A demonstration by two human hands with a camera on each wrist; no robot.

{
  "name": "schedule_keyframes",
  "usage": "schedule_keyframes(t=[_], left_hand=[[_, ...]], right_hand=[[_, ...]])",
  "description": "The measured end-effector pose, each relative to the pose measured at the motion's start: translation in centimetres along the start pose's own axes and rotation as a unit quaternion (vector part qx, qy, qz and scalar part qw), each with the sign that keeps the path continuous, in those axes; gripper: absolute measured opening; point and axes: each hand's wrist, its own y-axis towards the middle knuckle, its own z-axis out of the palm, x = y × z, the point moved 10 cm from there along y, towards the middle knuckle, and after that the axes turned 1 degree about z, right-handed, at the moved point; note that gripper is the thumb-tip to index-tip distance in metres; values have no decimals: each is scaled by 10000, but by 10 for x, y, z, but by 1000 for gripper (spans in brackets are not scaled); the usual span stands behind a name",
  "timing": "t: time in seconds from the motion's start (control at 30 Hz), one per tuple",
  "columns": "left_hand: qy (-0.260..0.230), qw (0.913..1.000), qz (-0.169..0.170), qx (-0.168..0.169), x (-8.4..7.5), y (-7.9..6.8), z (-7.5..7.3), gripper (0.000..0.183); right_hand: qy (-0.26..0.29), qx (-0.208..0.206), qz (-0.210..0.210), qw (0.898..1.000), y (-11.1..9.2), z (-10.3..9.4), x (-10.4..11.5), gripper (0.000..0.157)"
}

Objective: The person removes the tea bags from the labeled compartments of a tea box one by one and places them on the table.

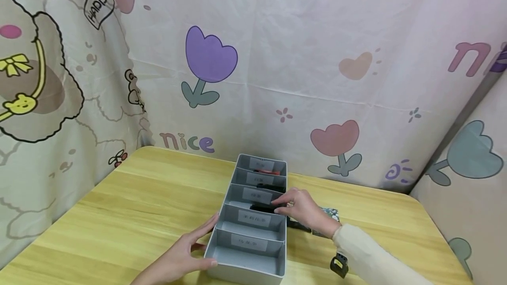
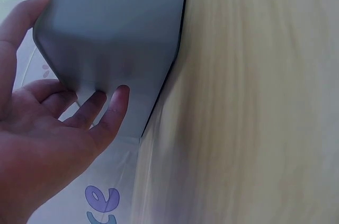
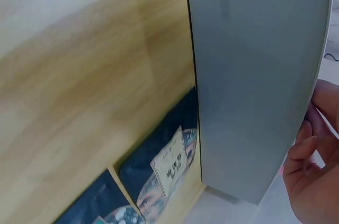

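Observation:
A long grey divided storage box stands on the table, with a paper label in each compartment. My left hand holds its near left corner, thumb on the front rim, fingers along the left wall. In the left wrist view, its fingertips press on the box's side. My right hand reaches over the right rim into the middle compartment, thumb and index finger at the end of a black packet. In the right wrist view, the box wall hides its fingertips and that packet.
The two far compartments hold a red packet and another black packet. Right of the box, dark packets with a pale label and printed pictures lie on the wooden table. A printed curtain hangs behind the table.

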Motion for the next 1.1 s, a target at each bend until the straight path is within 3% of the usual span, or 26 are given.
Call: schedule_keyframes(t=[0.27, 0.53, 0.73, 1.1], left_hand=[[-12, 10000, -26, -44, 2, -2, -1, 81], [-47, 10000, -71, -38, 3, -3, -1, 81], [-53, 9998, -199, -26, 5, -3, -1, 81], [-117, 9999, -63, 35, 4, -2, 1, 80]], right_hand=[[-509, 14, -354, 9981, 2, 0, 8, 13], [-1291, -388, -1030, 9855, 2, -1, 17, 6], [-1313, -491, -711, 9876, 3, -2, 10, 4], [-427, -280, -88, 9987, 5, -5, -3, 5]])
